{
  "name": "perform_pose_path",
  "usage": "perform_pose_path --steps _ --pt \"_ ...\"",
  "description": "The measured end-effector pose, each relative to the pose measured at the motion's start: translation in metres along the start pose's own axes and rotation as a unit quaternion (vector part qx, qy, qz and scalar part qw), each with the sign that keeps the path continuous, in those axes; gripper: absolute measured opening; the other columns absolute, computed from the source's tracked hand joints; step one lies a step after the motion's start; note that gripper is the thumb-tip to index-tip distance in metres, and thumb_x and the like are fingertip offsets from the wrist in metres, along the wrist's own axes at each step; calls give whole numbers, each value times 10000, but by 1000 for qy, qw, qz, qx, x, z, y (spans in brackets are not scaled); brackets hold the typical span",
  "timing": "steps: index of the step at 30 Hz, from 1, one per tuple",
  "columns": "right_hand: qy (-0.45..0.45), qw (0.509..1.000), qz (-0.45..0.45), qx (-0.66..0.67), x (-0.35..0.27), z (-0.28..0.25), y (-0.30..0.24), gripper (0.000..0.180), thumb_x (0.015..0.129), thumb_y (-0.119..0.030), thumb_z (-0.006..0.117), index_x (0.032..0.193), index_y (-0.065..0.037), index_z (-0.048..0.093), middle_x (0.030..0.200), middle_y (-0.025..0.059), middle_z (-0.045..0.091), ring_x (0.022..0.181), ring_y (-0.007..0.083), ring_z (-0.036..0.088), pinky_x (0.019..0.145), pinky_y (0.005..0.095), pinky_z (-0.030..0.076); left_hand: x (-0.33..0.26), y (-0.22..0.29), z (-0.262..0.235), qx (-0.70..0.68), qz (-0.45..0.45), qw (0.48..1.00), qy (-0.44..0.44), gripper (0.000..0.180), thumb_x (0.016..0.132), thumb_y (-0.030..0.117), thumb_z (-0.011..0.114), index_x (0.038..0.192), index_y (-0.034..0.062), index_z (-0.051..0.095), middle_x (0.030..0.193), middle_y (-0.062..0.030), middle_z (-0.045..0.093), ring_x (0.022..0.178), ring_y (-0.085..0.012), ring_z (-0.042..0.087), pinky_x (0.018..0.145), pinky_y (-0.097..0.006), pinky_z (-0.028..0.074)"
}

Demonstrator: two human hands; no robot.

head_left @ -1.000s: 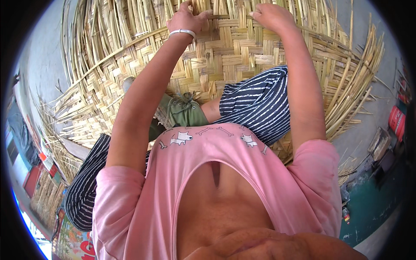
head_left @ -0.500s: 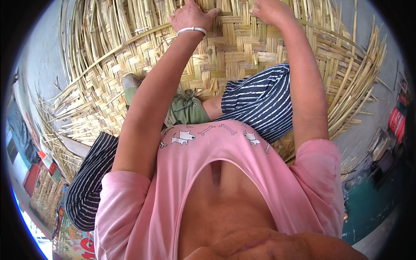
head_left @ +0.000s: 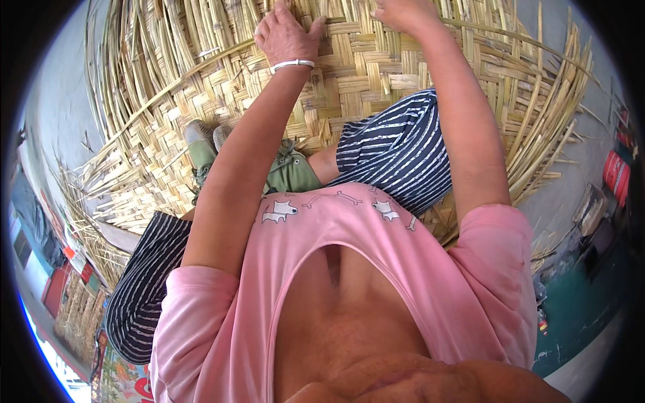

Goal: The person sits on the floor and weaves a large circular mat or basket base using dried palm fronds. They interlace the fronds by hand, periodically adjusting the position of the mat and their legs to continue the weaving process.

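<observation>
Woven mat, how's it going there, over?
Left hand at woven mat, thumb spread. Right hand at picture's top edge, grip unclear. Green shoe, striped trouser leg over mat's near part.

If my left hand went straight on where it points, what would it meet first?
Your left hand would probably meet pale strips of the woven mat near the picture's top edge; depth is unclear.

Grey floor (head_left: 57, 107), dark green surface (head_left: 578, 316)

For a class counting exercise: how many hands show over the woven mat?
2. The left hand is over the woven mat, near the top; the right hand is further right, partly cut off by the top edge. Others could be out of frame.
</observation>
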State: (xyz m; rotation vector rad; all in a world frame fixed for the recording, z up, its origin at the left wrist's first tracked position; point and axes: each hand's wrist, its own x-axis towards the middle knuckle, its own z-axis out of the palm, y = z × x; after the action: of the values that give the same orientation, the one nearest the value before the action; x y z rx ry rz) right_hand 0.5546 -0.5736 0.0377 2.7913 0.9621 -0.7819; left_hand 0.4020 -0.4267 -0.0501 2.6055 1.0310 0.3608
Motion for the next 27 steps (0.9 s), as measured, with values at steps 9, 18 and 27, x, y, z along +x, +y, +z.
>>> perform_pose_path --steps 9,18,27 --pt "218 958 128 132 -48 14 72 277 941 -272 643 1066 -39 725 1041 202 723 989 362 694 884 486 538 5 44 -8 109 395 912 -21 473 946 250 628 1388 85 595 1359 -142 623 1196 -288 630 974 -431 527" --pt "46 974 129 182 -23 60 120 243 978 -234 590 1028 -47 736 803 145 733 710 219 727 766 393 559 7 121 -2 -2 250 941 -229 266 987 312 601 1167 150 709 1196 -114 662 1071 -295 693 873 -462 587" --pt "301 903 75 298 19 50 104 333 896 -271 698 1099 -8 710 1149 245 705 1061 412 673 911 496 539 7 117 8 -165 99 971 -141 308 884 378 681 972 99 777 996 -139 754 892 -352 721 840 -445 574"
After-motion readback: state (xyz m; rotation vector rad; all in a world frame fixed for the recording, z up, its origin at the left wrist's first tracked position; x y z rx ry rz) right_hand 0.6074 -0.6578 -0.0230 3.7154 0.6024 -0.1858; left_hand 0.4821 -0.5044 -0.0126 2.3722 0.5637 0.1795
